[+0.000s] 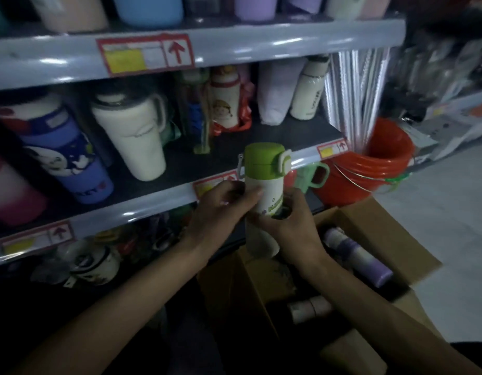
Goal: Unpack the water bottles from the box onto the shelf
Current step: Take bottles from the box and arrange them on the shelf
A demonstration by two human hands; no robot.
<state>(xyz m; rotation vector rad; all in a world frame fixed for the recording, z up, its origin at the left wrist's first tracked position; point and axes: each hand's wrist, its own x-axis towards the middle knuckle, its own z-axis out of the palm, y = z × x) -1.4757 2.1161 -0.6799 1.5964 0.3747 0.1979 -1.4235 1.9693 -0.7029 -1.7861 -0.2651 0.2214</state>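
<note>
- Far left, middle shelf (153, 204): grey metal edge, glossy, with red-framed price tags; dark deck.
- Purple tumbler (69, 155) on it, tapered, cartoon print, leaning.
- White tumbler (131, 136) to its right, tapered, matte, side handle, dark lid.
- Left hand (223, 204): fingers curled round the left side of the green-lidded bottle (264, 180), thumb across its front.
- Green-lidded bottle: smooth white cylinder, rounded matte green cap with a white flip latch and a small side loop. Held about upright in front of the middle shelf edge, above the near-left part of the box. Green lettering, partly covered.
- Right hand (294, 223): grips the bottle lower down from the right, fingers wrapped round the body.
- Green mug (313, 174) just behind, plastic look, looped handle.
- Cardboard box (383, 234) on the floor, near right, brown, flaps open.
- Purple bottle (359, 255) lies inside, cylindrical, pale wrap at one end.
- Pale bottle (310, 307) lies nearer, blurred.
- Red bucket (369, 171), far right, glossy plastic, wire handle, shiny silver rolls standing in it.
</note>
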